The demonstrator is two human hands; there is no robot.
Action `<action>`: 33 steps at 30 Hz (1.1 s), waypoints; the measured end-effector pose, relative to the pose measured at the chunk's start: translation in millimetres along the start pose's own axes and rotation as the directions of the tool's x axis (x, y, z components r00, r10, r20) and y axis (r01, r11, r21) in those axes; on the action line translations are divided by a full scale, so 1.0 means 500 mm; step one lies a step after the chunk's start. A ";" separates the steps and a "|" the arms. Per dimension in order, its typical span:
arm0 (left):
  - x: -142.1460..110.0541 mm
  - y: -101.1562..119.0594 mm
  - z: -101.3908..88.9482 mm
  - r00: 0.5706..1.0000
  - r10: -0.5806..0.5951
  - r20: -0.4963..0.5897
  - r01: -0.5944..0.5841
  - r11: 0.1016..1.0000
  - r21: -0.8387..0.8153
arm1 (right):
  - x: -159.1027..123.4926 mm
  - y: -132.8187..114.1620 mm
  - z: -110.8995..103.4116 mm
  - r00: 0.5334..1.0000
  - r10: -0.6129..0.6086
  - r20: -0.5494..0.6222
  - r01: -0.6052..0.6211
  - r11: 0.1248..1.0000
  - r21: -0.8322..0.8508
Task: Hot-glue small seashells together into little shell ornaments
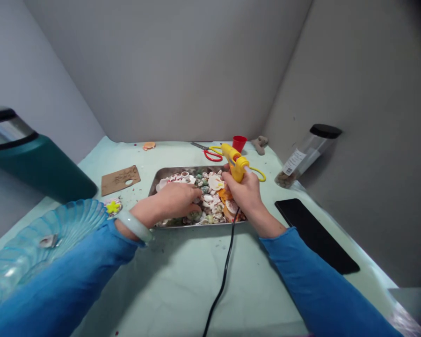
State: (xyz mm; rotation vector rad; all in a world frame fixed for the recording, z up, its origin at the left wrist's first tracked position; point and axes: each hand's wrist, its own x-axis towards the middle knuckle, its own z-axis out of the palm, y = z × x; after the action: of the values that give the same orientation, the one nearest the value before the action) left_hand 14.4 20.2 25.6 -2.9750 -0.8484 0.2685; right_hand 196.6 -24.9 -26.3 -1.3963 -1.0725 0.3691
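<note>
A metal tray [161, 174] in the middle of the table holds several seashells [206, 183]. My left hand [173, 199] reaches into the tray, its fingers curled down among the shells; what they grip is hidden. A pale green bangle [136, 226] sits on that wrist. My right hand [244, 191] is closed round the handle of a yellow glue gun [235, 161], held over the tray's right side. The gun's black cord [222, 281] trails toward me.
A blue glass dish [66, 224] lies at the left, with a dark green flask [31, 159] behind it. A brown card [120, 179], red-handled scissors [210, 152], a red cup [239, 142], a tilted jar [307, 154] and a black phone [314, 234] surround the tray.
</note>
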 end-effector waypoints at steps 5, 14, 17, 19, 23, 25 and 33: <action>0.008 0.005 0.004 0.996 0.025 -0.082 -0.031 0.997 -0.066 | 0.002 0.001 0.001 1.000 -0.009 -0.010 0.009 1.000 -0.009; -0.025 -0.046 -0.004 0.967 -0.168 -0.192 0.056 0.874 -0.483 | 0.002 0.005 0.001 1.000 0.002 -0.007 -0.002 1.000 -0.016; -0.042 -0.045 0.012 0.963 -0.266 -0.044 0.115 0.554 -0.824 | 0.001 0.002 0.001 1.000 0.009 -0.006 -0.009 1.000 -0.021; -0.051 -0.045 0.024 0.959 -0.285 0.006 0.114 0.362 -0.925 | 0.000 -0.002 0.000 1.000 0.016 -0.003 -0.016 1.000 -0.022; -0.060 -0.052 0.040 0.937 -0.349 -0.004 0.129 0.357 -0.925 | -0.003 -0.006 -0.002 0.999 0.035 -0.006 -0.035 0.999 -0.027; -0.062 -0.054 0.043 0.925 -0.380 0.003 0.160 0.382 -0.910 | -0.003 -0.005 -0.002 0.999 0.043 -0.006 -0.043 0.999 -0.028; -0.059 -0.046 0.056 0.910 -0.413 -0.037 0.146 0.404 -0.903 | 0.000 0.008 -0.001 0.998 0.056 0.019 -0.055 0.998 -0.009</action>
State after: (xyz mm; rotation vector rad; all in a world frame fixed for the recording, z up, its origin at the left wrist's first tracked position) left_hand -27.4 23.8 4.6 -3.4366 -1.9267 -0.8786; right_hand 198.2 -24.3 -29.6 -1.4347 -1.0533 0.4193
